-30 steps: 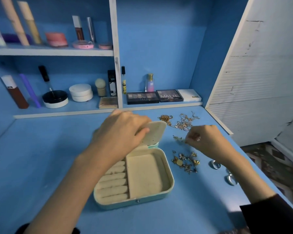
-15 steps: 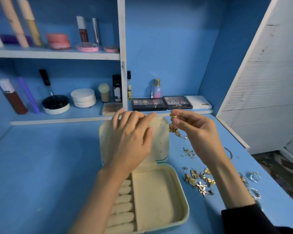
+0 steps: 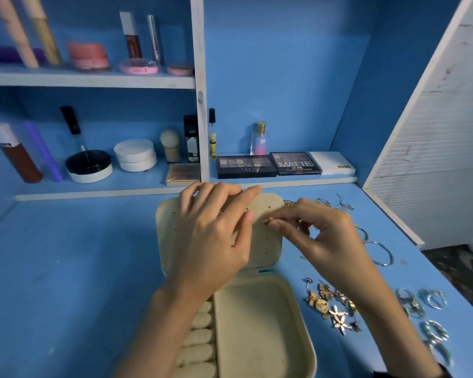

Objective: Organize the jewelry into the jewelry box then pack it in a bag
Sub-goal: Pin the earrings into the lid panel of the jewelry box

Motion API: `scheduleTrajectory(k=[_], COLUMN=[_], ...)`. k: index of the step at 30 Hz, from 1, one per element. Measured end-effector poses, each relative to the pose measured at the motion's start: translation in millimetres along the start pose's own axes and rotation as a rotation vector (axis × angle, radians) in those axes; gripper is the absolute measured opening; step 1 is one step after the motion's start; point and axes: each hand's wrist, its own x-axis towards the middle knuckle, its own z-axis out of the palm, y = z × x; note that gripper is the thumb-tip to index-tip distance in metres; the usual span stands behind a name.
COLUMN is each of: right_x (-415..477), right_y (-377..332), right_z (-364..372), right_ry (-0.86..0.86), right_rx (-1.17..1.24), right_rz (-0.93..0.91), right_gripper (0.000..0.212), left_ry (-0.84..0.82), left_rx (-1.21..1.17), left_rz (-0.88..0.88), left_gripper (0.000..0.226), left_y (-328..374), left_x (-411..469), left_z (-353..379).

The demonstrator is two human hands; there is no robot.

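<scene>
- While the left hand (image 3: 213,241) lies flat against the raised lid (image 3: 265,241) of the jewelry box (image 3: 260,331), fingers spread and holding nothing, the head view shows the right hand (image 3: 320,238) pinching a small gold earring (image 3: 268,221) between thumb and forefinger, right at the lid's perforated panel.
- Judging from that, the step in hand is seating the earring's post in one of the panel's small holes; whether the post has already entered is too fine to tell.
- To do it well, the left hand should brace the lid from the front so it does not swing back, while the right brings the post square to a hole and presses gently rather than at a slant.
- Base compartments look empty: ring rolls (image 3: 200,339) on the left, an open tray beside them.
- Most jewelry waits on the blue table (image 3: 66,268): gold earrings (image 3: 328,306) just right of the box, silver hoops (image 3: 421,309) farther right, chains (image 3: 336,204) behind the right hand.
- No bag is in view.
</scene>
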Motion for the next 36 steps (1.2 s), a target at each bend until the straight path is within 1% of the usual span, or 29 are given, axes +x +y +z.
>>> scheduleTrajectory(k=[9, 13, 16, 19, 22, 24, 26, 29, 30, 31, 33, 36], right_x=[-2, -3, -3, -4, -6, -7, -7, -6, -5, -5, -4, -6], right_y=[-4, -4, -4, -4, -3, -4, -5, -3, 1, 7, 24, 42], right_z=[3, 5, 4, 3, 1, -1, -5, -20, -28, -36, -47, -52], right_ry=[0.089, 0.179, 0.245, 0.250, 0.247, 0.231, 0.185, 0.143, 0.143, 0.127, 0.021, -0.145], right_rx=[0.117, 0.082, 0.032, -0.035, -0.049, -0.056, -0.013, 0.162, 0.179, 0.155, 0.012, -0.233], right_rz=[0.050, 0.049, 0.000, -0.064, -0.067, -0.057, -0.029, 0.101, 0.156, 0.202, 0.253, 0.246], right_gripper=[0.008, 0.009, 0.008, 0.005, 0.006, 0.008, 0.009, 0.006, 0.008, 0.008, 0.009, 0.011], left_ry=[0.031, 0.027, 0.037, 0.058, 0.088, 0.103, 0.112, 0.116, 0.116, 0.114, 0.112, 0.116], left_rx=[-0.017, -0.022, -0.016, 0.012, 0.052, 0.067, 0.071, 0.075, 0.074, 0.071, 0.064, 0.059], left_rz=[0.025, 0.026, 0.031, 0.034, 0.034, 0.037, 0.040, 0.039, 0.040, 0.041, 0.041, 0.043], left_gripper=[0.027, 0.026, 0.025, 0.024, 0.026, 0.026, 0.026, 0.026, 0.026, 0.026, 0.025, 0.025], left_y=[3, 5, 6, 6, 8, 10, 10, 11, 12, 12, 12, 12], left_x=[0, 0, 0, 0, 1, 1, 1, 0, 0, 0, 0, -1], left_z=[-4, -6, -6, -4, -2, -2, -3, -3, -3, -3, -4, -4])
